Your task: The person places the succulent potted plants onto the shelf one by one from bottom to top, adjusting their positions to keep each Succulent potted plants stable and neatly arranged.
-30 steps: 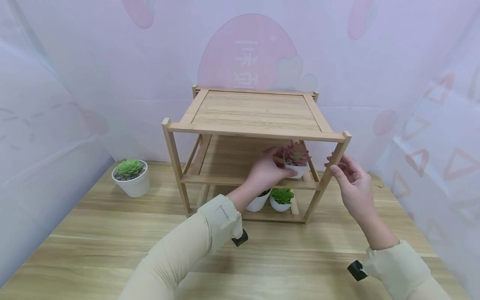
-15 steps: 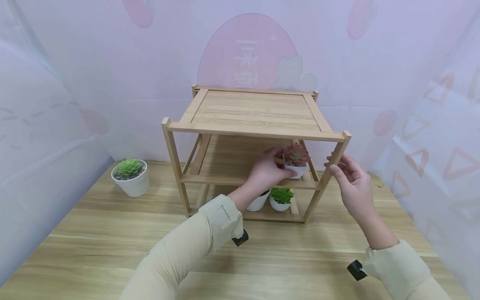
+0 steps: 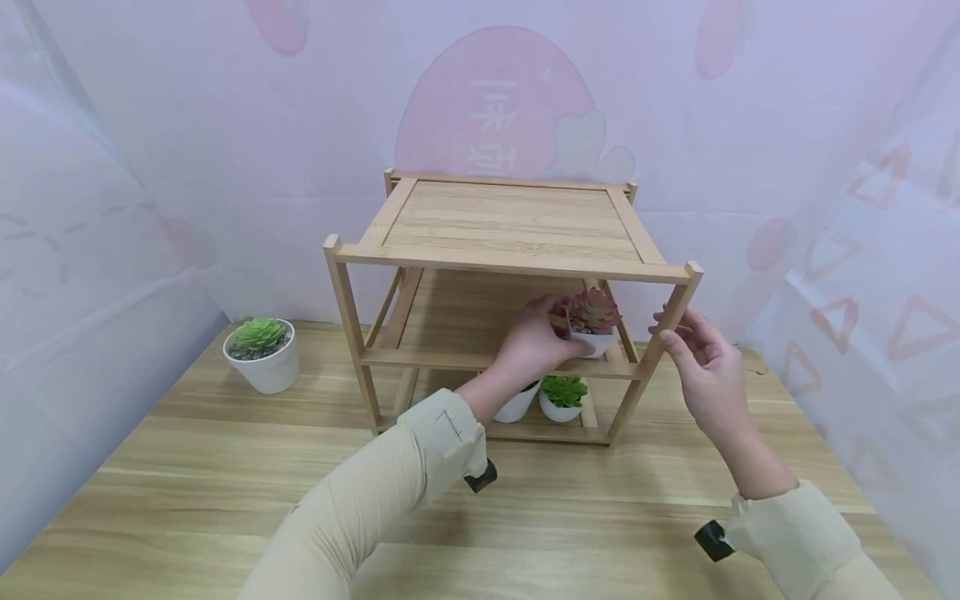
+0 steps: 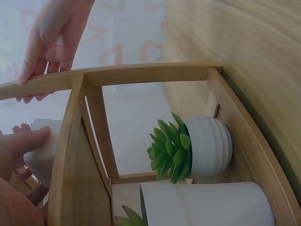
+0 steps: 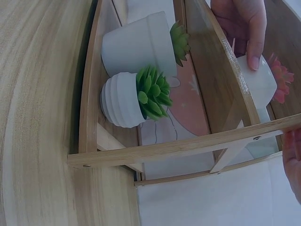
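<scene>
A wooden three-tier shelf rack (image 3: 517, 218) stands on the table. My left hand (image 3: 528, 337) reaches onto its middle tier and holds the white square pot (image 3: 595, 343) of a red succulent (image 3: 592, 310), thumb on the pot's near side. In the right wrist view the pot (image 5: 258, 82) sits at that tier's right end; whether its base touches the board is hard to tell. My right hand (image 3: 708, 367) grips the rack's right front post (image 3: 656, 346) between thumb and fingers. Below, on the bottom tier, a ribbed white pot with a green succulent (image 4: 169, 150) stands beside a larger white pot (image 4: 211, 205).
Another green succulent in a white pot (image 3: 264, 358) stands on the wooden table (image 3: 225, 500) left of the rack. Printed cloth walls (image 3: 300, 125) enclose the table at the back and both sides. The top tier roofs over the left hand.
The red succulent has dipped very slightly in the left hand's hold. Both hands and the rack stay where they were.
</scene>
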Motion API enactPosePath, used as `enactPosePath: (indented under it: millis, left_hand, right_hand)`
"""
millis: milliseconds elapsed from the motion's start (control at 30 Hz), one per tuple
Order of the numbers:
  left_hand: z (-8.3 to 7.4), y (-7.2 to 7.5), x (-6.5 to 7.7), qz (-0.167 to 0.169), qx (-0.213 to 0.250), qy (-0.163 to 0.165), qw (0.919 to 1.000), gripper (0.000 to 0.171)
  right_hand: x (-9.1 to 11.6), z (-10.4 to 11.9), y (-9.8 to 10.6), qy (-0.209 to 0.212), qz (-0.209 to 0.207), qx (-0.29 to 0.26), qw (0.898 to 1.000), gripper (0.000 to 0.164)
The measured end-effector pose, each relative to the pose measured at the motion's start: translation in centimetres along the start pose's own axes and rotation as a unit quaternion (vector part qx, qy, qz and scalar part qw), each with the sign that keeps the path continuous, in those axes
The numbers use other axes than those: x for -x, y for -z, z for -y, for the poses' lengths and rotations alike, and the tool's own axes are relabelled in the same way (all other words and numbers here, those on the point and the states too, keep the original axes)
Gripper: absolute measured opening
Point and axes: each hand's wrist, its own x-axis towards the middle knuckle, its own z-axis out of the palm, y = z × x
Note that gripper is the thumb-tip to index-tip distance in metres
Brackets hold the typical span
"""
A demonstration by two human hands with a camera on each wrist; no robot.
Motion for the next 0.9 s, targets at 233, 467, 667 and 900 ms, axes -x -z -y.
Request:
enactPosePath:
  millis: [233, 467, 667, 900]
  left_hand:
    - [-0.2, 0.4, 0.2, 0.005, 0.011, -0.002, 0.9999, 0.073]
    - [-0.2, 1.0, 0.5, 0.003, 0.021, 0.004, 0.9998, 0.078]
    - [0.2, 1.9, 0.9, -0.004, 0.035, 0.000, 0.9994, 0.075]
    - [0.4, 2.9, 1.8, -0.017, 0.053, -0.027, 0.9981, 0.067]
  right_hand:
    - [0.0, 0.0, 0.0, 0.002, 0.002, 0.000, 1.000, 0.035]
    - [0.0, 0.0, -0.1, 0.003, -0.001, -0.001, 1.000, 0.035]
    - [0.0, 0.0, -0.1, 0.003, 0.001, -0.003, 1.000, 0.035]
    - [0.1, 0.0, 0.0, -0.002, 0.003, -0.015, 1.000, 0.036]
